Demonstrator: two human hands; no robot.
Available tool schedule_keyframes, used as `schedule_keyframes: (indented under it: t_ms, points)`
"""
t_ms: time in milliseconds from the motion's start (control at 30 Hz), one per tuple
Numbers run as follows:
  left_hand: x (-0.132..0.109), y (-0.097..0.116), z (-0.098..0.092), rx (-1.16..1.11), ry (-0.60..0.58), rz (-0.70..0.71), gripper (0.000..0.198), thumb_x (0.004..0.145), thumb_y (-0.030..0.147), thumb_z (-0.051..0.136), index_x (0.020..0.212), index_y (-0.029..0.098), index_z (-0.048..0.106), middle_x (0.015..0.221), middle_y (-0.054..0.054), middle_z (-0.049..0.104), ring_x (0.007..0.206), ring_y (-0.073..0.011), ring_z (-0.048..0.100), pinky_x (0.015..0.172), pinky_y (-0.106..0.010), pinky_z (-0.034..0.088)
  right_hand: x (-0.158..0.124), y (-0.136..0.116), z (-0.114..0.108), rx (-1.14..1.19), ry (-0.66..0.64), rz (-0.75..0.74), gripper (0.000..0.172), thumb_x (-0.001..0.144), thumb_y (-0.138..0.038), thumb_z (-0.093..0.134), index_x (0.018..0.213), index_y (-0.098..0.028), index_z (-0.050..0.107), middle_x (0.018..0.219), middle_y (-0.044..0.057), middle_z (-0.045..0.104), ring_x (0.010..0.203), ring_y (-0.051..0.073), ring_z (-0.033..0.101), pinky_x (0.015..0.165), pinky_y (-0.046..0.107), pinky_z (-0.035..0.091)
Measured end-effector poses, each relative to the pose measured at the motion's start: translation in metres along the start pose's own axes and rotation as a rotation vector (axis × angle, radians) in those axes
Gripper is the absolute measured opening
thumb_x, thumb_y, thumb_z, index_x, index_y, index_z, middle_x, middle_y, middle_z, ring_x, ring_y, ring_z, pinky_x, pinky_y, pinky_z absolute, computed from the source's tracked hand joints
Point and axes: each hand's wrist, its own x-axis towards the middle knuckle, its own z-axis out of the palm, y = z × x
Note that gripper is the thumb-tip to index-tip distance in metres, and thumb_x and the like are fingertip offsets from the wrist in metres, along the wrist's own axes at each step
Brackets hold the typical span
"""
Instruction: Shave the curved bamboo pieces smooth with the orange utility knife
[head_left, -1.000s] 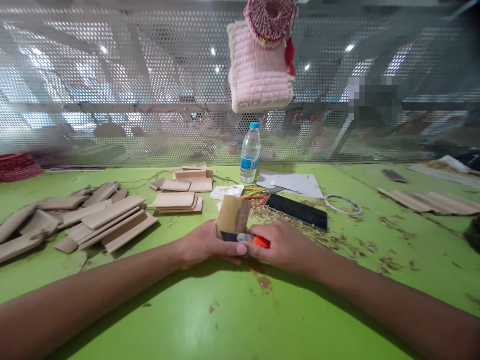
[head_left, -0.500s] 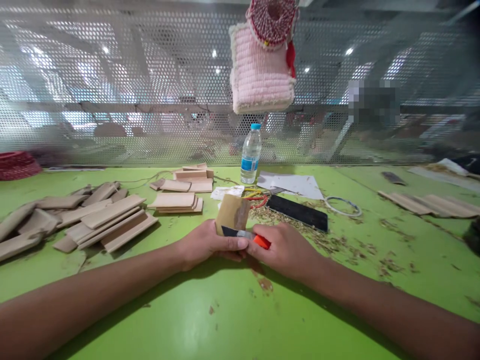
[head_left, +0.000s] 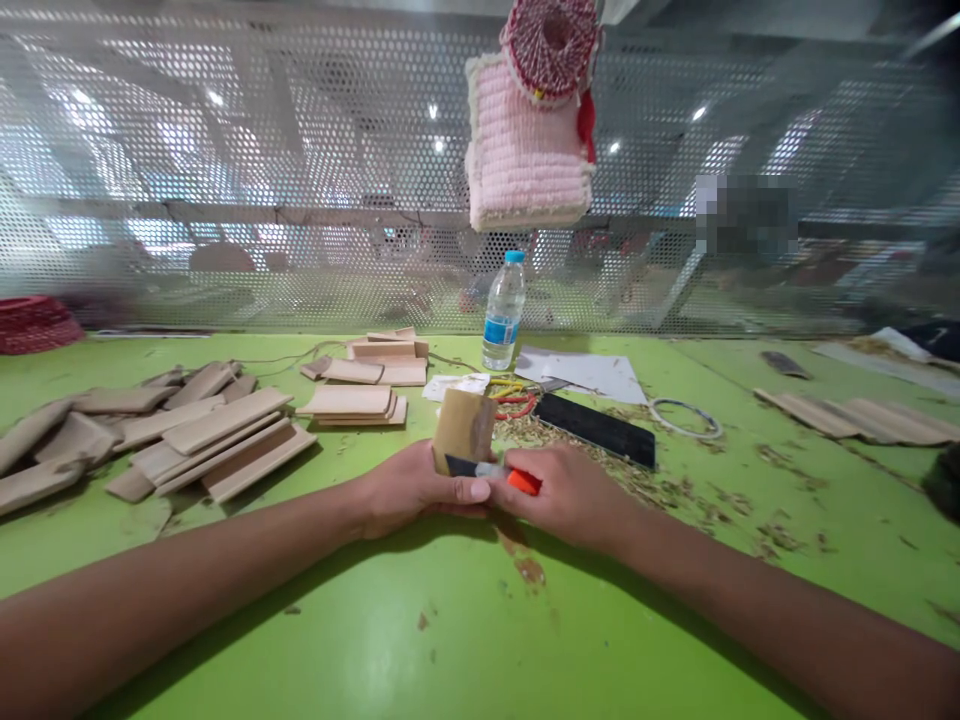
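Your worktop [head_left: 360,640] is moderately lit, with a pale, soft glare toward the middle of its near edge. Soft shadows lie beneath your left hand [head_left: 409,485] and right hand [head_left: 574,495] and along both forearms [head_left: 225,555], which the wide lens stretches toward the near corners. Small white lights [head_left: 433,112] shine through the perforated screen [head_left: 337,190] beyond the far edge; it blurs at its left end, dims rightward, and carries a pixelated patch [head_left: 746,215].
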Motion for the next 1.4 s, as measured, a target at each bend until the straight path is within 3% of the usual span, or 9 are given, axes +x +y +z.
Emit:
schedule_keyframes:
  t_ms: [100, 333, 467, 567, 800, 967, 1200, 1400]
  points:
    - [0.000, 0.000, 0.002, 0.022, 0.014, 0.013, 0.048, 0.063, 0.026, 0.092, 0.103, 0.010, 0.074, 0.102, -0.012, 0.074, 0.089, -0.0185, 0.070, 0.085, -0.031, 0.056, -0.001, -0.003, 0.002, 0.003, -0.029, -0.019, 0.047, 0.092, -0.060, 0.049, 0.068, -0.020, 0.052, 0.059, -0.002, 0.054, 0.054, 0.010, 0.041, 0.054, 0.026, 0.021]
    - [0.000, 0.001, 0.005, 0.086, 0.065, 0.033, 0.038, 0.066, 0.035, 0.089, 0.088, 0.008, 0.075, 0.085, -0.011, 0.073, 0.077, -0.0163, 0.068, 0.076, -0.030, 0.058, -0.002, -0.005, 0.002, -0.040, 0.011, 0.013, 0.046, 0.094, -0.058, 0.046, 0.068, -0.020, 0.051, 0.059, -0.002, 0.052, 0.053, 0.011, 0.040, 0.054, 0.026, 0.019]
    - [-0.001, 0.000, 0.008, 0.045, 0.104, 0.046, 0.039, 0.070, 0.040, 0.087, 0.086, 0.008, 0.072, 0.078, -0.008, 0.070, 0.072, -0.0158, 0.068, 0.073, -0.030, 0.058, 0.000, -0.005, -0.002, -0.036, 0.123, 0.112, 0.051, 0.095, -0.061, 0.040, 0.064, -0.021, 0.044, 0.054, -0.003, 0.045, 0.050, 0.010, 0.034, 0.052, 0.027, 0.018]
    - [0.000, -0.002, 0.005, 0.033, 0.070, 0.049, 0.045, 0.065, 0.042, 0.089, 0.089, 0.009, 0.071, 0.083, -0.010, 0.070, 0.077, -0.0192, 0.070, 0.075, -0.033, 0.059, 0.001, -0.002, -0.007, -0.029, 0.202, 0.162, 0.055, 0.095, -0.064, 0.037, 0.061, -0.021, 0.040, 0.052, -0.004, 0.041, 0.050, 0.011, 0.032, 0.053, 0.027, 0.019]
    - [0.000, -0.001, -0.002, -0.017, -0.030, 0.002, 0.047, 0.060, 0.028, 0.093, 0.098, 0.011, 0.073, 0.096, -0.009, 0.073, 0.087, -0.0169, 0.069, 0.093, -0.033, 0.055, 0.000, 0.000, -0.005, 0.000, -0.032, -0.030, 0.052, 0.093, -0.063, 0.045, 0.065, -0.020, 0.052, 0.056, -0.003, 0.048, 0.051, 0.010, 0.037, 0.053, 0.026, 0.020]
    - [-0.002, 0.003, 0.001, 0.061, -0.127, 0.018, 0.041, 0.067, 0.027, 0.089, 0.102, 0.011, 0.073, 0.101, -0.010, 0.073, 0.090, -0.0171, 0.068, 0.091, -0.031, 0.054, 0.000, 0.000, -0.006, -0.014, -0.064, -0.074, 0.053, 0.094, -0.062, 0.044, 0.065, -0.019, 0.052, 0.057, -0.002, 0.049, 0.052, 0.010, 0.037, 0.054, 0.027, 0.018]
    - [-0.003, 0.004, 0.004, 0.066, 0.005, -0.011, 0.042, 0.063, 0.028, 0.091, 0.097, 0.011, 0.074, 0.094, -0.010, 0.074, 0.085, -0.0176, 0.070, 0.087, -0.033, 0.056, -0.002, -0.001, -0.005, -0.047, -0.052, -0.059, 0.052, 0.094, -0.062, 0.043, 0.068, -0.019, 0.053, 0.058, -0.002, 0.050, 0.052, 0.010, 0.037, 0.054, 0.027, 0.017]
    - [-0.002, 0.002, 0.004, 0.040, 0.048, -0.001, 0.034, 0.063, 0.028, 0.091, 0.086, 0.009, 0.075, 0.087, -0.009, 0.074, 0.078, -0.0157, 0.069, 0.085, -0.032, 0.057, -0.005, -0.002, 0.003, -0.090, 0.001, -0.021, 0.050, 0.095, -0.061, 0.042, 0.070, -0.019, 0.054, 0.060, -0.001, 0.053, 0.054, 0.010, 0.039, 0.054, 0.027, 0.017]
